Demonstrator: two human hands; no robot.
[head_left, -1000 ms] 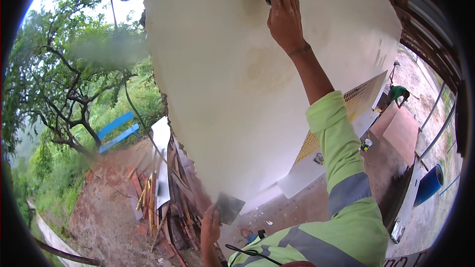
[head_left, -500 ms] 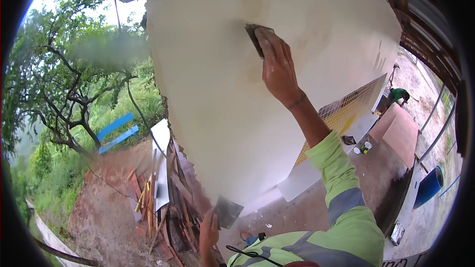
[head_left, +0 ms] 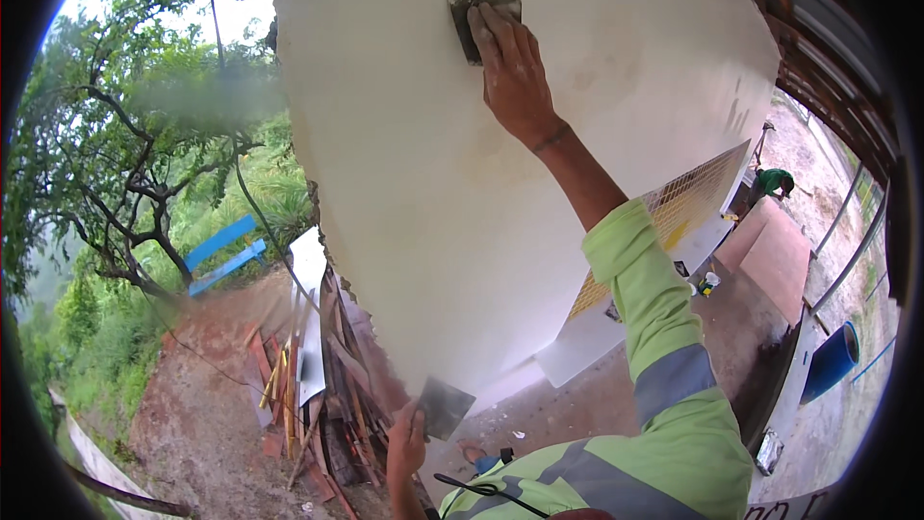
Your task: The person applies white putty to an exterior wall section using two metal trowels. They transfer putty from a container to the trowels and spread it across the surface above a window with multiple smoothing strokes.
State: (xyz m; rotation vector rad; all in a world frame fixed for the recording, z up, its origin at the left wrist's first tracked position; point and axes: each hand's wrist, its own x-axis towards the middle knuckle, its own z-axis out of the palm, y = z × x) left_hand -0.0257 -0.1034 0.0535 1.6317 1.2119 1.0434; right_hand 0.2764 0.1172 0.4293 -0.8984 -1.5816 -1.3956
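Note:
My right hand [head_left: 518,77] is closed on a dark, flat, square putty knife [head_left: 464,31], its blade laid against the cream-coated wall [head_left: 404,164] high up. The arm is stretched upward in a yellow-green sleeve with a grey band. Low down near my body, my left hand [head_left: 405,438] grips a second flat square blade, a grey putty knife [head_left: 446,408], held off to the side of the wall's lower edge. Tan damp-looking patches show on the wall around and below the right hand.
Scrap wood [head_left: 337,414] is heaped at the wall's left foot beside a white sheet [head_left: 308,313]. A window with a mesh grille [head_left: 698,193] juts from the wall at right. Farther right are a blue barrel [head_left: 833,363], pinkish boards [head_left: 770,255] and a bent-over person in green [head_left: 773,182].
My right hand has moved up and left along the wall with its putty knife, whose face now lies flatter. The left hand and its blade have barely shifted.

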